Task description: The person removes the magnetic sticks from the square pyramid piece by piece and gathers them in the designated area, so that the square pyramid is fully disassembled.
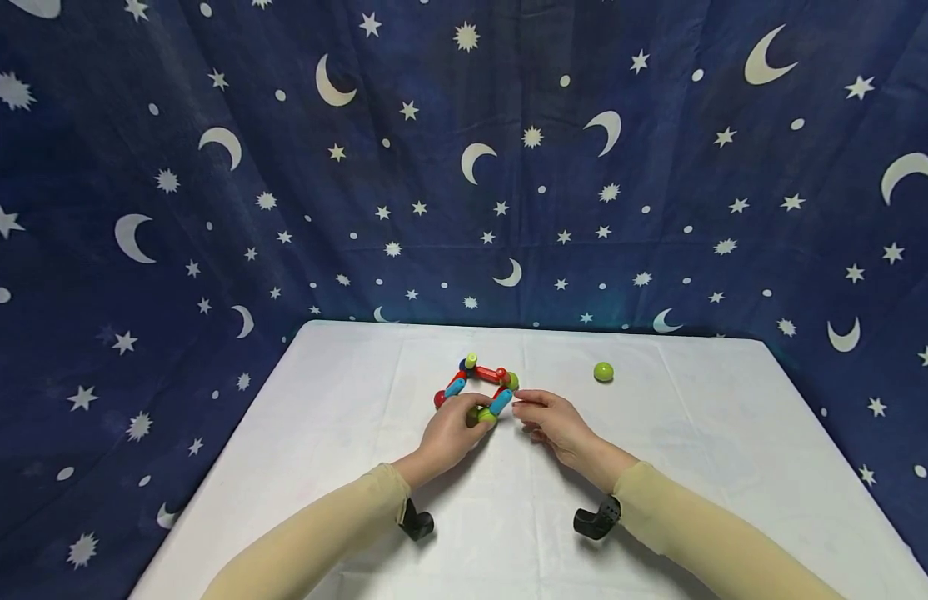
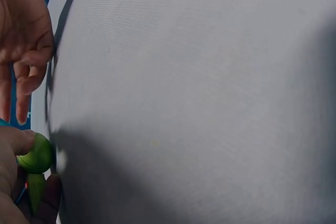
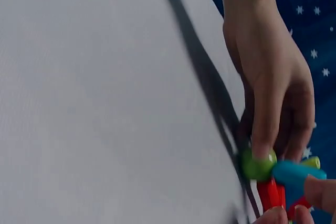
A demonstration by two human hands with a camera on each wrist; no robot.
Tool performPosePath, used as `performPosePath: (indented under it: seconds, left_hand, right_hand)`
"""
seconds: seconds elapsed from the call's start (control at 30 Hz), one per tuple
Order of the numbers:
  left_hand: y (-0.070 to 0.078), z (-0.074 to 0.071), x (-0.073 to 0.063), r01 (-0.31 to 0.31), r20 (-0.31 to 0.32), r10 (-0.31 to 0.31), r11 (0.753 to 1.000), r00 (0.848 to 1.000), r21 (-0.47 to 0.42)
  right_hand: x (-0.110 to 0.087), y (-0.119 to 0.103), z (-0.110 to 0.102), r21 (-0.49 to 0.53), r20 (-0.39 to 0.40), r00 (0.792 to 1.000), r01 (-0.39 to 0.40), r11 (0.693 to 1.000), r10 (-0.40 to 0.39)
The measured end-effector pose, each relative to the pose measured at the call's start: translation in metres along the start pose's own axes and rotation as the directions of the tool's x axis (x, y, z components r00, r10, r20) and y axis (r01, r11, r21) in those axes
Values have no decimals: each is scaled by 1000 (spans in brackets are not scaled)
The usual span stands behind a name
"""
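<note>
While the left hand (image 1: pixel 449 429) pinches a green ball (image 1: pixel 487 414) at the near corner of a toy made of sticks and balls, the right hand (image 1: pixel 556 425) is just to the right with its fingers loose and a bit bent, holding nothing. The tips of the right hand are very close to the end of a blue stick (image 1: pixel 501 402); I cannot tell if they touch it. This stick joins the green ball and leans up, between the two hands.

The rest of the toy makes a ring on the tabletop (image 1: pixel 659 467), past the left hand's fingers. Just beyond the left hand are a red ball (image 1: pixel 440 400) and another blue stick (image 1: pixel 455 387). Farther out are a dark blue ball (image 1: pixel 464 365), a short yellow-green stick (image 1: pixel 471 360) standing up, and a red stick (image 1: pixel 487 374). Another green ball (image 1: pixel 512 381) sits at a corner just beyond the right hand's fingertips.

One loose green ball (image 1: pixel 603 372) lies beyond the right hand and to its right, well apart from the toy. Far past both hands hangs a dark blue cloth (image 1: pixel 434 175) with white moons and stars.
</note>
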State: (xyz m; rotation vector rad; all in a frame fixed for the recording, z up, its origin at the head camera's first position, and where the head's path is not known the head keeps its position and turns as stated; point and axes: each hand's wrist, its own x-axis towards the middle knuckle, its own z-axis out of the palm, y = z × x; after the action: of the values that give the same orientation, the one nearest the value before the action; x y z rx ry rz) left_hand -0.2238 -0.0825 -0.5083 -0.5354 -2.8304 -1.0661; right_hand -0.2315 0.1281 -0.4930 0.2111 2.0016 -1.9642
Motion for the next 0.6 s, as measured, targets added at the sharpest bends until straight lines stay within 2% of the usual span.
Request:
performPosePath:
  seconds: [0.13,0.3,0.47,0.6]
  left_hand:
    - [-2,0,-1,-31,-7,31,999,1000,-20]
    - [-4,2,-1,-65,-6,64,997,998,-38]
    - [-4,4,0,-53,1,53,999,999,-14]
    - [-4,4,0,-48,-5,48,999,999,16]
  right_hand:
    - [0,1,14,134,-13,999,-45,990,47]
    - [1,5,22,284,-21,994,-99,954,110]
    - [5,11,23,355,-28,993,-96,930,113]
    - [6,14,21,410,-1,991,-123,904,135]
